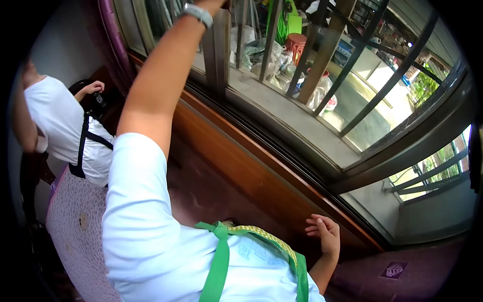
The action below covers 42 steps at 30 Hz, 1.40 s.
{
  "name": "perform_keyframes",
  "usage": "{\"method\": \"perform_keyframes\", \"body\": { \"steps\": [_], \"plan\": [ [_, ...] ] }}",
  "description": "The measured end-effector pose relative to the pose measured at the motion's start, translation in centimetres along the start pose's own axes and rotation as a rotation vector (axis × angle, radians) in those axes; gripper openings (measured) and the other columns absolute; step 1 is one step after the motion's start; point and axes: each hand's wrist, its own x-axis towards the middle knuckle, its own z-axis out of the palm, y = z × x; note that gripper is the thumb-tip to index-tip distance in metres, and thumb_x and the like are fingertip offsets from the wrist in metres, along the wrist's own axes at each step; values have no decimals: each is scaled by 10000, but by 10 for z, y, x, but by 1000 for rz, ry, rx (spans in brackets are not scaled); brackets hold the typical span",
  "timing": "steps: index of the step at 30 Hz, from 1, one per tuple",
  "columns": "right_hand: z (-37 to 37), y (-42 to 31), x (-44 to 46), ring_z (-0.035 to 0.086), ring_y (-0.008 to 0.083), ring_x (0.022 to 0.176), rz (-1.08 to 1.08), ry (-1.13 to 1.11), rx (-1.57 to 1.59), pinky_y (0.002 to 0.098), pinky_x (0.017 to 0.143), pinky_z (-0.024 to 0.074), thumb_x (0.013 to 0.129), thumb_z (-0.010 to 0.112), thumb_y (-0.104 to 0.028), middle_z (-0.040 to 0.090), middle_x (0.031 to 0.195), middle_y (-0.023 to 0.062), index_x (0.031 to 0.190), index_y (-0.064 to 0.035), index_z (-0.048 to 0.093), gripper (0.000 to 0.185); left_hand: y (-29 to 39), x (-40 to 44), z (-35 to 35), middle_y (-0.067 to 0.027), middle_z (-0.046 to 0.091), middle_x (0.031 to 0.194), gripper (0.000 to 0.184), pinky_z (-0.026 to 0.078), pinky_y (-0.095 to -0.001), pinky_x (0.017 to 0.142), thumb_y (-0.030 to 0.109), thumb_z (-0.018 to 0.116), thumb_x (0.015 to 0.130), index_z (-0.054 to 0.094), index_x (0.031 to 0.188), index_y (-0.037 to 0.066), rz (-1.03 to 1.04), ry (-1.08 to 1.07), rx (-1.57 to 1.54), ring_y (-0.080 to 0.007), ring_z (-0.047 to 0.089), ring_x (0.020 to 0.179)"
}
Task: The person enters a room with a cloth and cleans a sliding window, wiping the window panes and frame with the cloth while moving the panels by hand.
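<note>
Raised to the top edge, my left arm wears a grey watch (197, 15) at the wrist. Only part of my left hand (215, 3) shows, by the dark frame of the sliding window (216, 45); its fingers are cut off by the edge. My right hand (326, 234) hangs in the air at the lower right, fingers loosely bent and apart, nothing in it, near the wooden sill (282, 199). Across my white shirt (146, 201) runs a green strap (220, 251) with a yellow checked band.
At the left, another person (60, 110) in white with a black belt stands by a table with a lacy cover (75, 226). Beyond the window bars (357, 65) are bags, containers and a red stool (296, 44). A purple curtain (114, 40) hangs at the upper left.
</note>
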Motion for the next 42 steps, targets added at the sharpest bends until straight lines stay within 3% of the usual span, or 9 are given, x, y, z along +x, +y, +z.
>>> {"method": "perform_keyframes", "body": {
  "steps": [7, 12, 17, 20, 25, 29, 35, 39, 42],
  "plan": [
    [3, 29, 2, 659, 194, 721, 108, 32, 84, 281, 628, 543, 947, 516, -160, 673, 953, 162, 1103, 43, 604, 270, 4, -117, -8, -184, 593, 1008, 421, 507, -382, 754, 198, 663, 800, 531, 1146, -3, -193, 35, 187, -332, 606, 871],
    [-4, 22, 11, 655, 193, 730, 102, -24, 0, 287, 628, 541, 950, 504, -175, 668, 960, 167, 1116, 41, 594, 287, 14, -225, -27, -232, 518, 1075, 503, 486, -466, 822, 275, 631, 778, 488, 1161, -18, -552, -139, 132, -412, 557, 952],
    [-4, 9, 11, 651, 174, 746, 41, -65, 13, 268, 641, 531, 947, 515, -166, 668, 971, 150, 1126, 35, 597, 282, 39, -286, -35, -262, 555, 1071, 507, 470, -446, 821, 319, 534, 825, 512, 1069, -126, -1278, -334, 229, -395, 567, 949],
    [-10, 19, 3, 649, 169, 749, 42, -83, 51, 268, 643, 532, 945, 523, -170, 669, 971, 145, 1126, 29, 600, 280, 67, -277, -42, -178, 619, 1026, 500, 477, -366, 750, 354, 500, 869, 559, 1005, -123, -1826, -58, -324, -276, 615, 872],
    [-25, 35, -10, 654, 176, 749, 88, -109, 22, 273, 645, 536, 949, 510, -169, 670, 975, 153, 1124, 31, 598, 280, 146, -314, -68, -152, 608, 1042, 489, 478, -351, 782, 362, 571, 871, 541, 1048, -93, -1747, -432, -602, -214, 591, 893],
    [-42, 38, -23, 646, 168, 756, 39, -98, 68, 273, 652, 533, 940, 531, -169, 669, 977, 143, 1126, 21, 603, 276, 251, -332, -71, -305, 372, 1266, 694, 388, -404, 958, 325, 612, 871, 272, 1295, -107, -1472, -490, -270, -362, 455, 1117],
    [-64, 42, -50, 652, 182, 756, 37, -38, 74, 274, 650, 534, 942, 520, -165, 667, 982, 163, 1135, 41, 592, 291, 382, -314, -96, -214, 302, 1232, 541, 402, -388, 920, 159, 584, 881, 279, 1320, 71, -1493, -642, -520, -315, 440, 1082],
    [-79, 48, -69, 657, 192, 747, 58, 21, 85, 274, 637, 537, 943, 513, -163, 668, 973, 174, 1134, 49, 588, 295, 380, -308, -108, -168, 402, 1174, 492, 428, -361, 882, 111, 572, 874, 320, 1295, 71, -1597, -678, -616, -265, 490, 1016],
    [-90, 57, -74, 657, 186, 749, 86, 19, 91, 270, 642, 538, 946, 512, -163, 669, 974, 166, 1134, 39, 593, 288, 356, -304, -124, -72, 578, 966, 394, 468, -311, 799, 85, 582, 855, 433, 1218, 57, -1877, -776, -1209, -196, 576, 863]
  ]
}}
